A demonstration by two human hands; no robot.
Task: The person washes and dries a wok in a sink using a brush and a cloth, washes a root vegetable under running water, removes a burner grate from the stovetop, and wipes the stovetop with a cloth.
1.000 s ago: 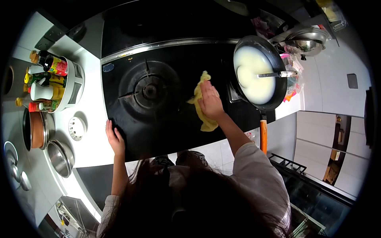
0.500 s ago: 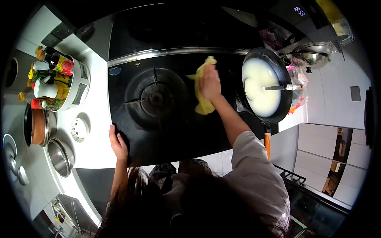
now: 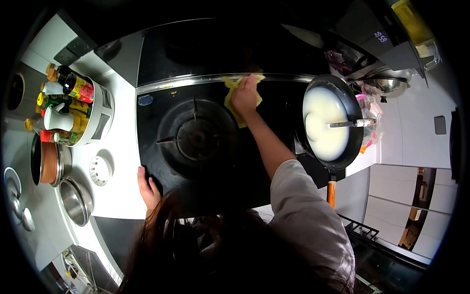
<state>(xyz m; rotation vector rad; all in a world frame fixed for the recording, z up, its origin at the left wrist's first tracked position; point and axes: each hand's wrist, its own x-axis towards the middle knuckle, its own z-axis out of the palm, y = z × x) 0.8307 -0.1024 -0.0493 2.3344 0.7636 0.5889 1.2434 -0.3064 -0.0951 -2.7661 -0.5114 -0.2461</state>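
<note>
A yellow cloth [image 3: 235, 112] lies crumpled on the black glass stove top [image 3: 210, 188], its upper end at the metal strip along the back. My right hand [image 3: 244, 95] presses down on it with the fingers bunched around the fabric. At the left front edge of the stove rests my left hand [image 3: 148, 190], fingers stretched out and holding nothing. Between the two hands sits the left burner [image 3: 197, 138] with its dark round pan and metal prongs. To the right stands a frying pan [image 3: 353, 142] of milky pale liquid, with a metal-handled utensil [image 3: 345, 124] dipping into it.
On the left counter are a white rack [image 3: 104, 112] of sauce bottles, a small white perforated bowl [image 3: 100, 170] and steel bowls [image 3: 76, 201]. The pan's wooden handle [image 3: 331, 195] juts past the stove's front edge. A steel pot [image 3: 387, 87] stands at the back right.
My right hand and the cloth have moved back and a little left, up to the metal strip. My left hand stays at the stove's edge. The whole view has shifted slightly.
</note>
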